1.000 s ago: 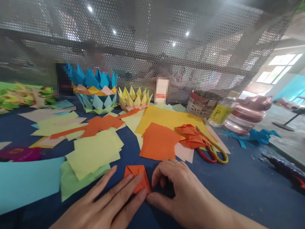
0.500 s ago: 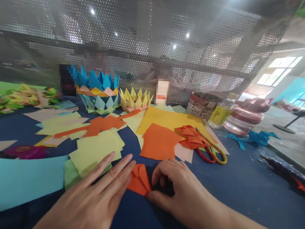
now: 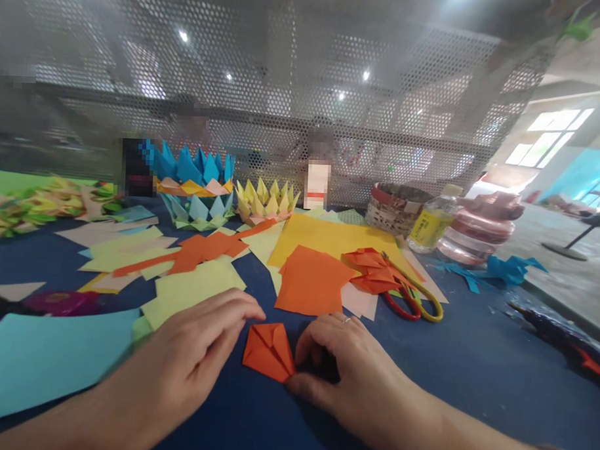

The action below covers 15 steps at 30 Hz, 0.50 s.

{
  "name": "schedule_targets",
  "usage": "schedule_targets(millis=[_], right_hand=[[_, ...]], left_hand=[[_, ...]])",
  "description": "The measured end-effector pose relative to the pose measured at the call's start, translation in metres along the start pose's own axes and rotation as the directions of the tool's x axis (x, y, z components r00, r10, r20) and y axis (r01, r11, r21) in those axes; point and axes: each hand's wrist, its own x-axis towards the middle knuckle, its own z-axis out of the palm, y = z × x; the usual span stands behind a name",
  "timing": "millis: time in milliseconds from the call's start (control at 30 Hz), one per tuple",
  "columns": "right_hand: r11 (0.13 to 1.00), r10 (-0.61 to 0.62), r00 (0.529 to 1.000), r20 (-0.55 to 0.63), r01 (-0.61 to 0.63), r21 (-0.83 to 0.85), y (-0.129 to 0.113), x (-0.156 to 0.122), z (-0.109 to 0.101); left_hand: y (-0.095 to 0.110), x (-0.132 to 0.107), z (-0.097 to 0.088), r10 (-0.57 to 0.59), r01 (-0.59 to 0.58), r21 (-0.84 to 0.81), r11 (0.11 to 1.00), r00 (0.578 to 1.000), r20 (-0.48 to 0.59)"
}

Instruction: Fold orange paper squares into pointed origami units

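A small folded orange paper (image 3: 269, 350) with visible creases lies on the dark blue table in front of me. My right hand (image 3: 342, 361) is at its right side, the thumb and curled fingers closed on the lower right corner. To the left of the paper, my left hand (image 3: 200, 343) hovers with bent fingers held loosely, holding nothing; its thumb is hidden. Just beyond lies a stack of orange paper squares (image 3: 311, 284). More folded orange pieces (image 3: 370, 267) rest beside it, next to scissors (image 3: 415, 302) with red and yellow handles.
Light green sheets (image 3: 192, 287) and a light blue sheet (image 3: 44, 360) lie at left. Paper crowns (image 3: 266, 201) stand at the back. A woven basket (image 3: 396, 212), a bottle (image 3: 432, 223) and a pink jug (image 3: 481, 228) are back right. A dark glue gun-like tool (image 3: 562, 336) lies at right.
My left hand has lifted off the left part of the folded orange paper, its fingers now bent rather than flat, uncovering the paper. My right hand has stayed at the corner.
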Motion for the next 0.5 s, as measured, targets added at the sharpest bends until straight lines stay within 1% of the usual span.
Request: schedule_targets(millis=[100, 233, 367, 500], right_hand=[[1.0, -0.023, 1.0, -0.021, 0.023, 0.004, 0.001, -0.001, 0.001], [0.999, -0.044, 0.999, -0.025, 0.044, 0.009, 0.003, -0.001, 0.004], [0.996, -0.088, 0.996, -0.028, 0.088, 0.008, 0.004, -0.002, 0.006], [0.984, -0.178, 0.982, -0.068, 0.178, -0.016, 0.008, -0.002, 0.009]], left_hand=[[-0.003, 0.007, 0.005, -0.088, 0.097, -0.092, 0.991, 0.991, 0.097], [-0.004, 0.009, 0.014, -0.126, 0.16, -0.152, 0.975, 0.969, 0.211], [-0.003, 0.013, 0.013, -0.152, 0.219, -0.199, 0.955, 0.941, 0.303], [-0.001, 0.017, 0.01, -0.182, 0.27, -0.218, 0.938, 0.917, 0.354]])
